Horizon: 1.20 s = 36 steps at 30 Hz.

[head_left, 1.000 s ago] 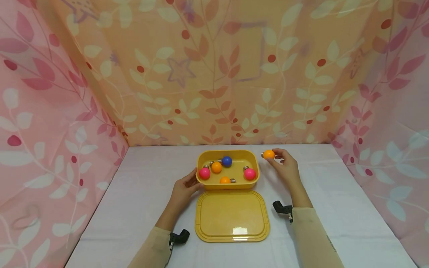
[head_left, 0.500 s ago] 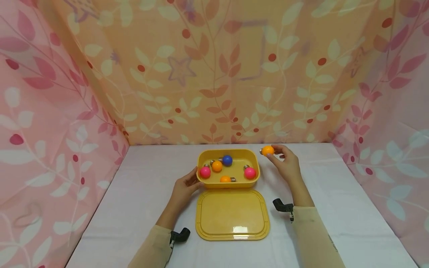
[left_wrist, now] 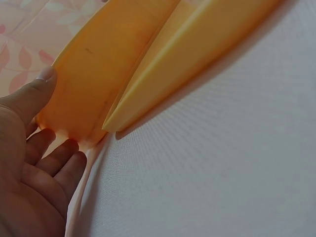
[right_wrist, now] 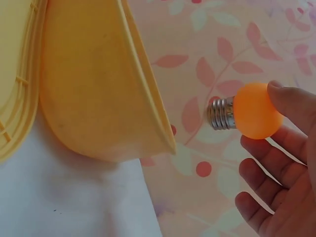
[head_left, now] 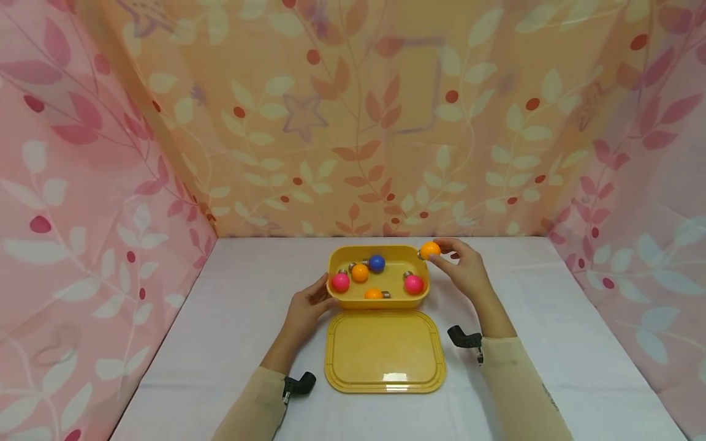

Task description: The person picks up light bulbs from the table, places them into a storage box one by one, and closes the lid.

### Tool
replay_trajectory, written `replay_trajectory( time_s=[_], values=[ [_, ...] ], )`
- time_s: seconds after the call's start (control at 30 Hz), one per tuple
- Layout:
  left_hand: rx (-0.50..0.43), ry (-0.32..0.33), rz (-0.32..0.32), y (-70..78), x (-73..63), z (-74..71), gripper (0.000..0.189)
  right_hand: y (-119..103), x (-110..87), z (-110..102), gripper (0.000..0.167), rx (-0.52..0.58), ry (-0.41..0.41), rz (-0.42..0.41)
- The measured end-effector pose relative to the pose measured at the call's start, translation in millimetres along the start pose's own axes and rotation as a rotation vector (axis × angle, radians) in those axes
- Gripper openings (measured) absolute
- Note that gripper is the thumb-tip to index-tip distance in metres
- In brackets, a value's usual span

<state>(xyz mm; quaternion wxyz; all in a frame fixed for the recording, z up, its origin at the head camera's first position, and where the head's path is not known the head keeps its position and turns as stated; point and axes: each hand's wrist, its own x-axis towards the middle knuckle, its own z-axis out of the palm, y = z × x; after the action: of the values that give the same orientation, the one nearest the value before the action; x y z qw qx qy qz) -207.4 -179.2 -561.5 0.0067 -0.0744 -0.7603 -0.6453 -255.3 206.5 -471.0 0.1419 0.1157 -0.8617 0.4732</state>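
My right hand (head_left: pixel 467 269) pinches an orange light bulb (right_wrist: pixel 257 111) between thumb and fingers, its metal screw base pointing left. In the head view the bulb is at the right rim of a yellow plastic box (head_left: pixel 377 304), raised above the table. Inside the box lie a blue bulb (head_left: pixel 377 264), an orange bulb (head_left: pixel 360 273), another orange bulb (head_left: pixel 373 294) near the front wall, and pink bulbs at the left (head_left: pixel 340 282) and right (head_left: pixel 413 284). My left hand (head_left: pixel 305 309) grips the box's left end, thumb and fingers against its wall (left_wrist: pixel 94 74).
A yellow lid (head_left: pixel 385 352) lies flat on the white tablecloth (head_left: pixel 231 306), just in front of the box. Patterned curtains, orange at the back (head_left: pixel 353 122) and pink at the sides, surround the table. A black camera mount sits on each wrist.
My right hand has carried the orange bulb left, from beside the box to its right rim. The left hand stays at the box. The head view has shifted slightly.
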Motion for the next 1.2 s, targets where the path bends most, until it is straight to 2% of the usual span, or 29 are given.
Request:
replay_trajectory(
  time_s=[0.37,0.63,0.93,1.07,1.2],
  values=[
    [0.002,-0.004,-0.021,1.6,0.1,-0.4,0.075,-21,18.3,1,0.050,-0.102,-0.281,0.004],
    [-0.003,0.001,-0.020,1.8,-0.6,0.8,0.075,-35,36.0,13,0.038,-0.171,-0.447,-0.103],
    [-0.001,0.009,-0.041,1.1,-1.2,0.1,0.075,-41,55.9,31,0.044,-0.299,-0.587,-0.202],
    [-0.011,0.012,-0.026,1.9,-2.0,0.0,0.075,-39,62.7,37,0.042,-0.280,-0.621,-0.216],
    [-0.023,0.005,-0.012,2.1,-1.9,-0.3,0.075,-35,68.6,44,0.036,-0.281,-0.638,-0.196]
  ],
)
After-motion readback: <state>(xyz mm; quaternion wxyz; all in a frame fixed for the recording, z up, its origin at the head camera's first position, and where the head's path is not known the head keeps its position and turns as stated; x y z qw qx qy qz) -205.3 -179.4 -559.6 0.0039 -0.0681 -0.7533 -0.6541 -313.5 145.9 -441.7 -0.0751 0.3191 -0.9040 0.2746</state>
